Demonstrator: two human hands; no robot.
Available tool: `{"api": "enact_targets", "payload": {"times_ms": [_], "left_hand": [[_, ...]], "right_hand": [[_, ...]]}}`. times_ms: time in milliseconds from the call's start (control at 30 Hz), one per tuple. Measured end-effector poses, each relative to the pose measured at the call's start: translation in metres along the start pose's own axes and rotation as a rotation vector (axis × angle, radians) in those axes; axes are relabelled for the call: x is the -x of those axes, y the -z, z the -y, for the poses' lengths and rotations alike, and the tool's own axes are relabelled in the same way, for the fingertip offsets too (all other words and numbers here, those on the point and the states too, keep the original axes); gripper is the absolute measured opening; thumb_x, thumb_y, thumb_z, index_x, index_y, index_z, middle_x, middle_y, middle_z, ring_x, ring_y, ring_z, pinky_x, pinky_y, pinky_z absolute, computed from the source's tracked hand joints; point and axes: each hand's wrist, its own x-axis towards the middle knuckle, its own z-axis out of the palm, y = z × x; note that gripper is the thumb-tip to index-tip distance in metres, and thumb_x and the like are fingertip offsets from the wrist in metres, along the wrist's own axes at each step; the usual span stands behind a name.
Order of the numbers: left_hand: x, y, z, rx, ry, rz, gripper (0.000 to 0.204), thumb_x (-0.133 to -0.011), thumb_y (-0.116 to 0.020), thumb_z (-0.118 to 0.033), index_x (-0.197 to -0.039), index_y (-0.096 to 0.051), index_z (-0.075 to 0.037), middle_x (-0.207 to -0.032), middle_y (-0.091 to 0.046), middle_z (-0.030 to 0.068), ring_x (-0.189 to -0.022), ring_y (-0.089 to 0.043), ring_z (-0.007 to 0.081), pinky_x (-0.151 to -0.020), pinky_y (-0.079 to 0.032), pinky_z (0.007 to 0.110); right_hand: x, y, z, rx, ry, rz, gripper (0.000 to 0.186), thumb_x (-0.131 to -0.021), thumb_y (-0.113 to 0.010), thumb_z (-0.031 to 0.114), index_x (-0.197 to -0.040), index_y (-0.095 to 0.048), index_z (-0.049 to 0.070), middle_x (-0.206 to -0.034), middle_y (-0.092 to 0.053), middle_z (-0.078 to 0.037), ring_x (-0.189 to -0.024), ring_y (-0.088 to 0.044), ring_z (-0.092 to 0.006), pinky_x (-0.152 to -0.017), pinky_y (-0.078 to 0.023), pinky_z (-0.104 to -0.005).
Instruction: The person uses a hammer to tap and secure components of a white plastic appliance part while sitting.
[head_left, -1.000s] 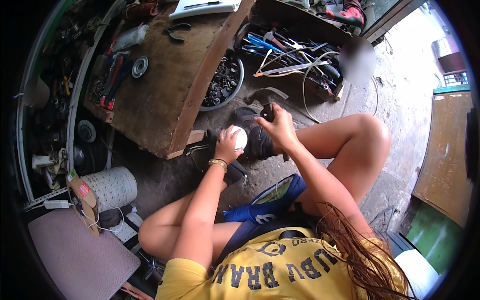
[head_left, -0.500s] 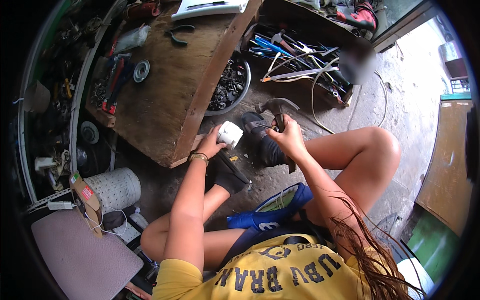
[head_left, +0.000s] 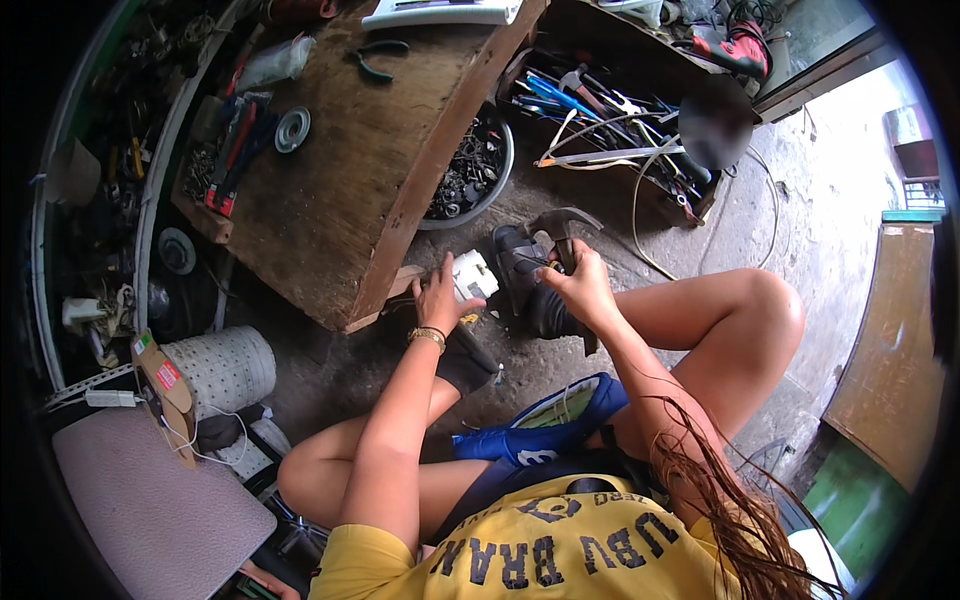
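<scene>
My left hand point(head_left: 437, 302) is wrapped round the side of a white round plastic part point(head_left: 470, 277) with notches in its rim, thumb toward me. My right hand point(head_left: 588, 288) grips a claw hammer point(head_left: 568, 218) near its head. The hammer's dark handle runs down below my palm. A thin dark piece sticks out between thumb and fingers of that hand, too small to name. Both hands hover above the floor between my legs, the hammer to the right of the white part and apart from it. Under the hammer is my dark shoe point(head_left: 518, 262).
A wooden workbench point(head_left: 330, 215) at left bears pliers point(head_left: 375, 62) and a small metal disc point(head_left: 292, 130). Beside it stands a basin point(head_left: 508, 150) of metal bits. A wooden box point(head_left: 712, 200) of tools lies ahead, a cable point(head_left: 640, 225) looping near it. A blue bag point(head_left: 590, 405) lies by my lap.
My left hand has moved slightly right with the white part, which has turned, and its fingers are more stretched. The hammer in my right hand has shifted little. The view has shifted a little.
</scene>
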Motion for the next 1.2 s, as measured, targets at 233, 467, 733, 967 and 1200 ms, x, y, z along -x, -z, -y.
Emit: {"api": "enact_targets", "payload": {"times_ms": [233, 467, 733, 967, 1200], "left_hand": [[-0.006, 0.03, 0.012, 0.011, -0.112, 0.213, 0.089, -0.063, -0.088, -0.034, -0.142, -0.048, -0.026, -0.127, -0.058, 0.0108, -0.124, -0.049, 0.0357, -0.103, -0.033, 0.056], [-0.009, 0.024, 0.006, 0.039, -0.355, 0.146, 0.096, -0.06, -0.09, -0.023, -0.142, -0.04, -0.02, -0.129, -0.046, 0.009, -0.127, -0.047, 0.0324, -0.107, -0.037, 0.051], [-0.015, 0.008, -0.017, -0.122, 0.291, 0.227, 0.094, -0.081, -0.052, -0.075, -0.133, -0.047, 0.003, -0.098, -0.071, 0.0251, -0.1, -0.068, 0.037, -0.113, -0.02, 0.052], [-0.021, 0.021, -0.015, -0.199, 0.172, 0.173, 0.083, -0.08, -0.053, -0.077, -0.109, -0.07, -0.001, -0.127, -0.061, 0.017, -0.125, -0.048, 0.0334, -0.105, -0.025, 0.052], [-0.008, 0.005, -0.02, -0.228, 0.205, -0.015, 0.069, -0.078, -0.063, -0.067, -0.109, -0.069, -0.005, -0.125, -0.059, 0.0125, -0.126, -0.047, 0.0307, -0.105, -0.028, 0.058]], "right_hand": [[-0.005, 0.004, -0.007, 0.061, 0.048, 0.018, 0.023, -0.079, -0.075, 0.004, -0.089, -0.055, 0.001, -0.07, -0.062, -0.003, -0.064, -0.062, -0.0105, -0.06, -0.05, -0.0271], [-0.001, 0.008, -0.005, -0.004, 0.037, 0.021, 0.023, -0.079, -0.075, 0.003, -0.089, -0.054, 0.002, -0.07, -0.062, -0.003, -0.062, -0.061, -0.0102, -0.058, -0.049, -0.026], [0.001, 0.013, 0.001, 0.019, -0.001, 0.062, 0.029, -0.075, -0.079, 0.016, -0.09, -0.061, 0.0, -0.074, -0.066, -0.011, -0.07, -0.063, -0.0156, -0.067, -0.05, -0.0332], [0.001, -0.001, 0.031, 0.051, 0.19, 0.229, 0.037, -0.081, -0.08, 0.026, -0.087, -0.059, -0.004, -0.071, -0.067, -0.016, -0.065, -0.066, -0.0212, -0.063, -0.049, -0.0369], [-0.008, -0.035, 0.036, 0.185, 0.219, 0.286, 0.032, -0.085, -0.078, 0.024, -0.085, -0.059, -0.002, -0.068, -0.066, -0.01, -0.066, -0.062, -0.0112, -0.06, -0.048, -0.0322]]}}
